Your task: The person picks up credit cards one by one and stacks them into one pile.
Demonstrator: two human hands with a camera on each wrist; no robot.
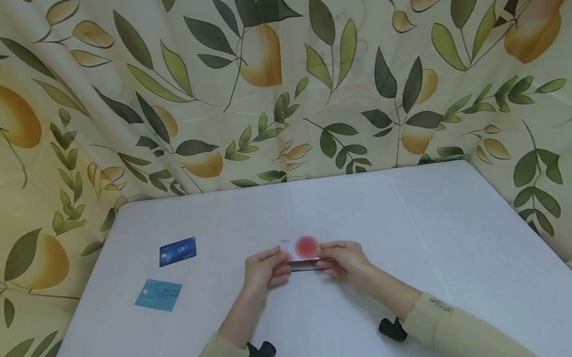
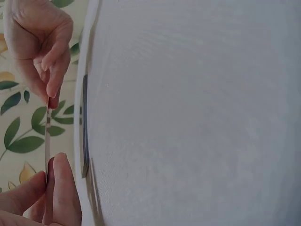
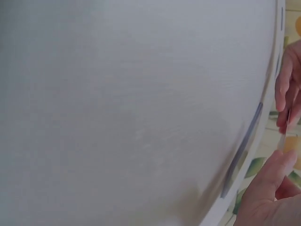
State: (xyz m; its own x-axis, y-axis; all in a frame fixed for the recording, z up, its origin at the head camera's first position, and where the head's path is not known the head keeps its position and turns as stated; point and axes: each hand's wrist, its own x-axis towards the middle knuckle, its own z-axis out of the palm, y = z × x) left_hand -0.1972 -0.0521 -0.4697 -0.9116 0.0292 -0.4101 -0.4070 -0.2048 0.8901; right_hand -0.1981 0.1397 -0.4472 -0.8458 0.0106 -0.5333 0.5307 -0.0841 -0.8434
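Observation:
Pinched between both hands is a pale card [image 1: 307, 246] with a red circle, raised above the table. My left hand [image 1: 265, 269] grips its left end and my right hand [image 1: 345, 259] its right end, thumbs toward me. Seen edge-on in the left wrist view, the card [image 2: 47, 136] is a thin line between the fingertips. Under it, a flat dark-edged object [image 2: 85, 127] lies on the table; the held card mostly hides it in the head view. To the left lie a dark blue VIP card [image 1: 177, 251] and a teal VIP card [image 1: 158, 295].
A white cloth [image 1: 425, 228] covers the table. Behind and beside it hangs a curtain [image 1: 330, 99] printed with leaves and fruit. Small black devices [image 1: 261, 355] sit at both wrists.

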